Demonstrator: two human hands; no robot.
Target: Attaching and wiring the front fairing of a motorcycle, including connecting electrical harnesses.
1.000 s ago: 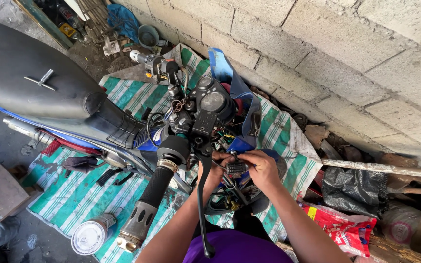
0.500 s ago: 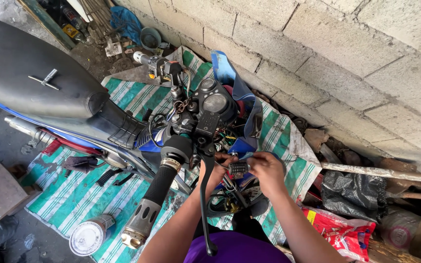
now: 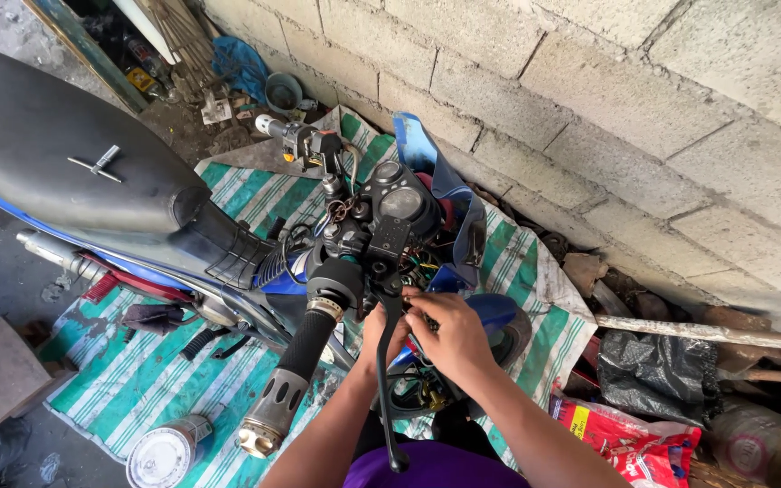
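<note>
Under right hand [image 3: 452,336]: handlebar wiring [image 3: 419,264].

Under both hands the mat [image 3: 255,203] is green-and-white striped. Black seat [image 3: 56,136], black grip [image 3: 305,343] with a brassy silver end just left of the left hand [image 3: 381,330]. Blue fairing [image 3: 445,181] just past the right hand [image 3: 454,330]. Red printed bag [image 3: 630,443] off to the right, grey block wall [image 3: 635,108] beyond.

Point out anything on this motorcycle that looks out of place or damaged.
Bare wires spill loose beside the gauges, where both hands work: left hand, right hand. A T-shaped tool lies on the seat.
</note>
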